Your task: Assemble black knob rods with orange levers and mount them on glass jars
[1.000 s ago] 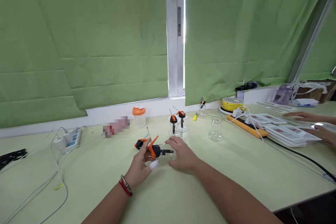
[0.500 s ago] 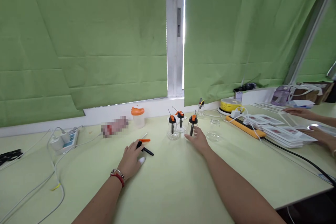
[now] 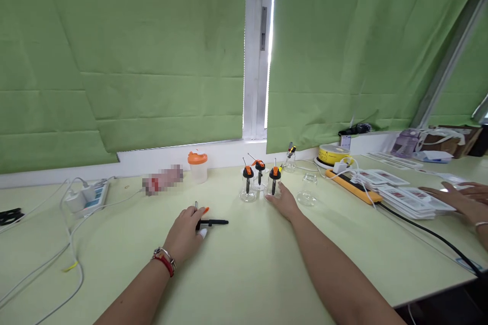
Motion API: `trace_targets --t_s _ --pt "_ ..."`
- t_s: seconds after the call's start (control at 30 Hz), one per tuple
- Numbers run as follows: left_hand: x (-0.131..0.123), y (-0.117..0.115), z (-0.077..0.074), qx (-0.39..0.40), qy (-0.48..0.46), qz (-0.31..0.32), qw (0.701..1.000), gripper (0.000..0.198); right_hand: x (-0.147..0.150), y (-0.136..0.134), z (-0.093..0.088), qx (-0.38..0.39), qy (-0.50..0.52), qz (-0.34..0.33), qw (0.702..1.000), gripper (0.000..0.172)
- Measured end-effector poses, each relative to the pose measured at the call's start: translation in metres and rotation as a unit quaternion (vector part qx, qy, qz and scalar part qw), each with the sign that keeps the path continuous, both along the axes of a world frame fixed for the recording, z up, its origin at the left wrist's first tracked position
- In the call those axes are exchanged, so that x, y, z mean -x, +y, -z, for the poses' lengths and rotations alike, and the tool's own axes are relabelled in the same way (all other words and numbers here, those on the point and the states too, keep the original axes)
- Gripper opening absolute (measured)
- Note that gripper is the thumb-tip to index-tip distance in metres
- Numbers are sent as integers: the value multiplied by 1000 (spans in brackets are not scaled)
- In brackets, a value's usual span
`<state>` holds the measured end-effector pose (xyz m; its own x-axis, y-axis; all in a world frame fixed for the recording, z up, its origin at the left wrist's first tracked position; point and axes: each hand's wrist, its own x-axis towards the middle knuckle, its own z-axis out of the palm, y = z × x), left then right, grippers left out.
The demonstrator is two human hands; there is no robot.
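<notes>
The left hand [image 3: 185,231] pins a loose black-and-orange pump head with a thin dip tube [image 3: 209,221] against the pale green table [image 3: 247,274], fingers curled over it. The right hand [image 3: 282,202] lies open beside the nearest small clear glass bottle capped with an orange-and-black pump [image 3: 273,183], fingertips at its base, grasping nothing.

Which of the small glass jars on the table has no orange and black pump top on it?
The clear jar standing alone just right of the right hand has an open mouth. The three jars grouped to its left each carry an orange and black top.

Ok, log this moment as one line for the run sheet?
left hand: on loose orange-black pump head, on table | right hand: at capped glass bottle, third in cluster | uncapped glass bottle: to its right
</notes>
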<state>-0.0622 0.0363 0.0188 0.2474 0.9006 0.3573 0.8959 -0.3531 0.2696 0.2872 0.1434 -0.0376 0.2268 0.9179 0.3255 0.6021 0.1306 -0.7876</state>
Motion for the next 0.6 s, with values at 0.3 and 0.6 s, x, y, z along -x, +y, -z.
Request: trace_targets --t_s 0.3,0.6 --pt "16 6 -1 72 -141 -18 987 61 3 -5 -12 -46 -28 60 997 80" --pt "26 9 7 182 -228 61 955 65 -28 -34 -49 -242 -128 301 913 68"
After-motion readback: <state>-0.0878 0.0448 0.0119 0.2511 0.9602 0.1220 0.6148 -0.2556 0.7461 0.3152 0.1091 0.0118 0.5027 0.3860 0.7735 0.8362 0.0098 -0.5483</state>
